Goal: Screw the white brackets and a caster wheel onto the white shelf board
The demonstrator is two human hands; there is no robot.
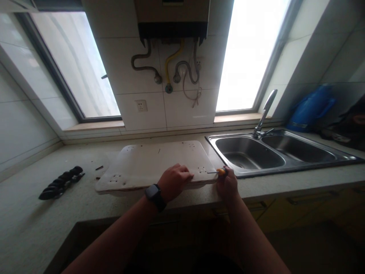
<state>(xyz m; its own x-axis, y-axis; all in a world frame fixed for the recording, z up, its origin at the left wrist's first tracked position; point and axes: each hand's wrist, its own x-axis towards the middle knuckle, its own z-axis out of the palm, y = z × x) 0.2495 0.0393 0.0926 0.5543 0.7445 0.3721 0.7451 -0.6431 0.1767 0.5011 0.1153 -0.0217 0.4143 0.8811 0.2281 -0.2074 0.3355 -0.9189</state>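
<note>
While the left hand (173, 180), grip unclear, rests on the white panel (151, 161), likely stiff and best lifted by its edges, the right hand (229, 186) clasps a screwdriver (220, 172).

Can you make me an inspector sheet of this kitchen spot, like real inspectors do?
Surface: pale speckled counter.
Job's things: white board, rounded corners, small holes near them; yellow-handled screwdriver, its shaft over the board's near right corner, contact unclear.
Clutter: black ridged object at left; small dark piece beside the board.
Grips: left grip rests on the board's near edge, watch on that wrist; right grip holds the screwdriver.
Cables: thin cord hanging on the wall.
Surroundings: double sink, tap, blue jug, two windows, wall-mounted box with pipes below.
</note>
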